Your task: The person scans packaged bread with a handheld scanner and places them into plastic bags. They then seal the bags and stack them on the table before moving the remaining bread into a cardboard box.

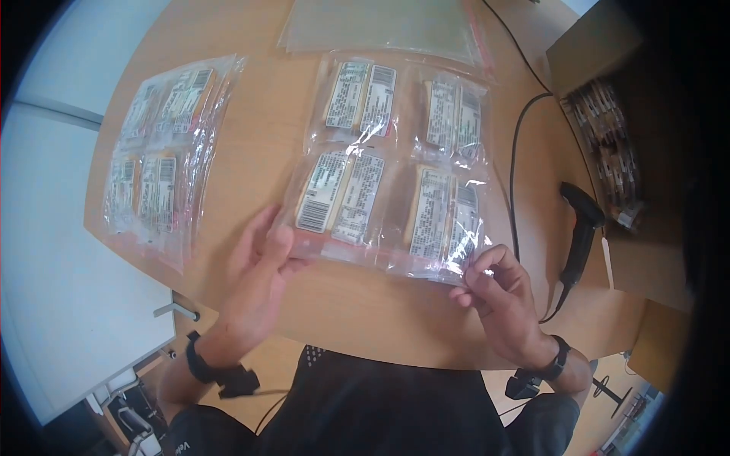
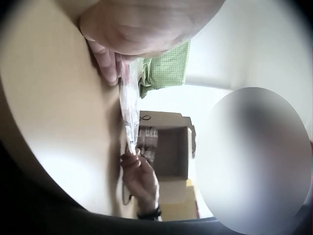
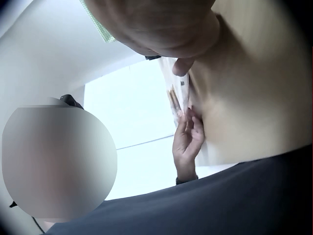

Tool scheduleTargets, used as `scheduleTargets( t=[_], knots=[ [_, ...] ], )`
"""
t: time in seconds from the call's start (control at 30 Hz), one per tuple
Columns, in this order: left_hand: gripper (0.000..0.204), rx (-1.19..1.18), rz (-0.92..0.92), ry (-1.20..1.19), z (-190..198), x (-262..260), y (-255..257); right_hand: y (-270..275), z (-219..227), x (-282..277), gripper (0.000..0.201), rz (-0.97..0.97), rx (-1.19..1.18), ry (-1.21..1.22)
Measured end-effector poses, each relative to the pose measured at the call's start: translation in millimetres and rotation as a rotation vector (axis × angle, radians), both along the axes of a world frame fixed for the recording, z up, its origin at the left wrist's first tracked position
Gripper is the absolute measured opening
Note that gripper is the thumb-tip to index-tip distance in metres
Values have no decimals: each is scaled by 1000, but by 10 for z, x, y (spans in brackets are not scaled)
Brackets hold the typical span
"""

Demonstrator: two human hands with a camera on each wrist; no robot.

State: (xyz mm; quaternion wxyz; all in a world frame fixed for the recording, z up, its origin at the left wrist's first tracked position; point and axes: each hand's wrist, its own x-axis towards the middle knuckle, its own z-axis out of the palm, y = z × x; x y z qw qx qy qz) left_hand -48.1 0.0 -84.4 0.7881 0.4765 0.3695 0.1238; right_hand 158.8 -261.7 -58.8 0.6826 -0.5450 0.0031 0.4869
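A clear plastic bag (image 1: pixel 401 156) lies before me on the table, with packs in a two-by-two layout under white printed labels with barcodes. Its near edge has a reddish strip. My left hand (image 1: pixel 262 262) grips the near left corner, thumb on top and fingers beneath. At the near right corner, my right hand (image 1: pixel 503 296) pinches the edge between thumb and curled fingers. The left wrist view shows the bag (image 2: pixel 129 105) edge-on, stretched between both hands, its near edge a little above the tabletop. From the right wrist, my left hand (image 3: pixel 187 147) appears at the bag's far end.
Left on the table is a similar filled bag (image 1: pixel 161 152). Flat clear bags (image 1: pixel 380 26) lie at the back. A black handheld scanner (image 1: pixel 579 235) with its cable rests to the right, beside an open cardboard box (image 1: pixel 593 45) with more packs inside.
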Motion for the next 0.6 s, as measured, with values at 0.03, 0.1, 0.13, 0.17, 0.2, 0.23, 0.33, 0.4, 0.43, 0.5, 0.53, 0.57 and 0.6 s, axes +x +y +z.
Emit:
scheduleTargets(
  t=[0.03, 0.1, 0.13, 0.17, 0.2, 0.23, 0.33, 0.4, 0.43, 0.5, 0.53, 0.57, 0.6],
  knots=[
    [28, -160, 89, -235, -60, -64, -45, -4, 33, 1, 4, 16, 51, 5],
    [29, -340, 30, -291, -28, -15, -252, -5, 72, -32, 4, 10, 72, 10],
    [30, -527, -21, -339, -3, 64, -345, -1, 90, -59, 4, 14, 85, 21],
    [31, -493, -75, -318, 14, 159, -376, 14, 84, -97, 4, 20, 81, 9],
    [31, -501, -84, -327, 41, 190, -394, 11, 148, -91, 4, 13, 73, -3],
    [33, -451, -93, -232, 74, 218, -382, 31, 255, -64, 5, 182, -50, -80],
    [37, -352, -118, -85, 202, 184, -257, 99, 499, 251, 16, 611, -218, -374],
    [38, -314, -123, -8, 246, 98, -162, 288, 632, 498, 26, 796, -299, -1622],
    [39, -292, -134, 13, 261, 67, -140, 491, 580, 656, 29, 644, -320, -1768],
    [40, -263, -120, 35, 286, -2, -97, 957, 386, 1017, 33, 441, -336, -1988],
    [41, -246, -130, 49, 287, 1, -97, 1124, 266, 1221, 33, 392, -323, -2075],
    [42, -224, -128, 60, 282, -3, -78, 1213, 49, 1479, 32, 575, -472, -1995],
    [42, -201, -76, 56, 260, -21, -57, 1308, -23, 1615, 31, 633, -504, -1895]
  ],
)
